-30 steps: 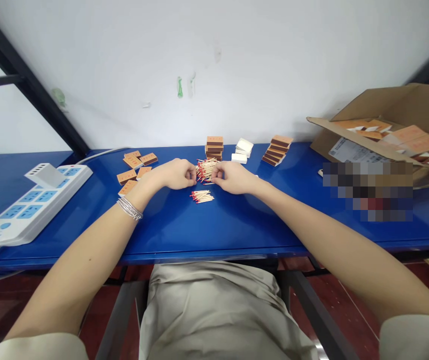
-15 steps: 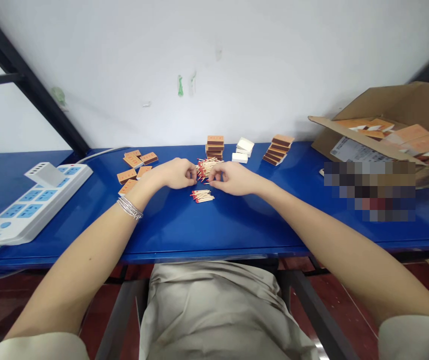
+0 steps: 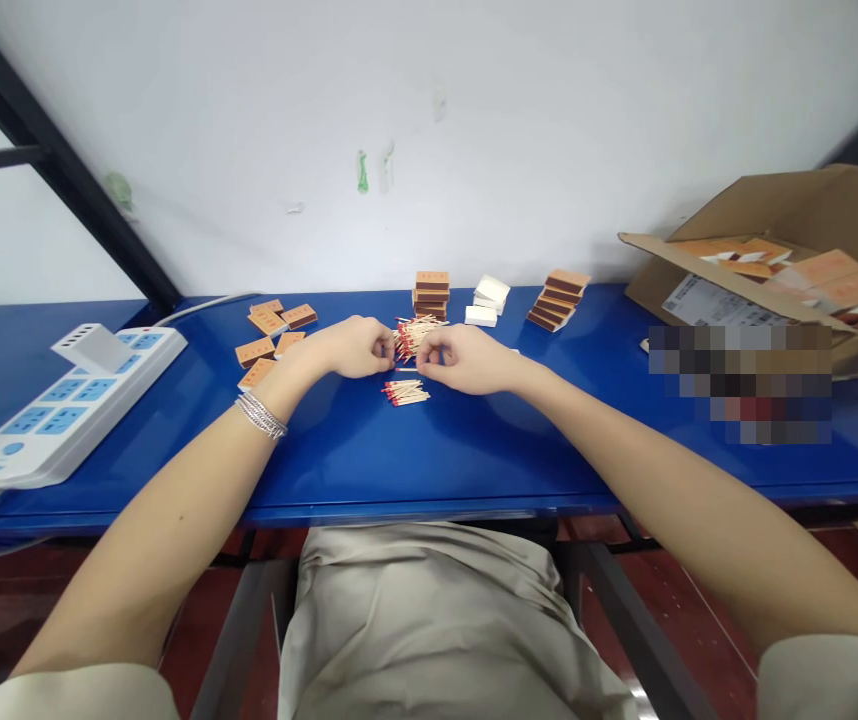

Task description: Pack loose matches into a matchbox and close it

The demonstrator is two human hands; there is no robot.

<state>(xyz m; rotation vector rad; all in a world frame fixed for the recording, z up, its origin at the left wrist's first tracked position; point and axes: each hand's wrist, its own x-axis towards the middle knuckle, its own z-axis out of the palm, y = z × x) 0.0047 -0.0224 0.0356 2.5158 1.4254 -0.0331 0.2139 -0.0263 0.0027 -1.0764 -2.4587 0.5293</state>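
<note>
A single matchstick [image 3: 406, 370] lies level between my two hands, just in front of a loose heap of red-tipped matches [image 3: 415, 338]. My right hand [image 3: 460, 358] pinches the matchstick's right end between thumb and fingers. At its other end is my left hand [image 3: 360, 347], its thumb and fingers closed together; whatever they grip is hidden. Closer to me, a small row of matches [image 3: 408, 392] rests on the blue table [image 3: 429, 450], most heads pointing left.
Several matchboxes [image 3: 255, 352] lie left of my left hand. Behind the heap stand stacked matchboxes [image 3: 431, 284], white box trays [image 3: 489, 292] and a leaning matchbox stack [image 3: 558, 300]. A cardboard box [image 3: 729, 215] occupies the right, a power strip [image 3: 76, 400] the left.
My right hand has shifted very slightly, and the matchstick now shows stretched across the gap between the hands. My left hand stays almost still.
</note>
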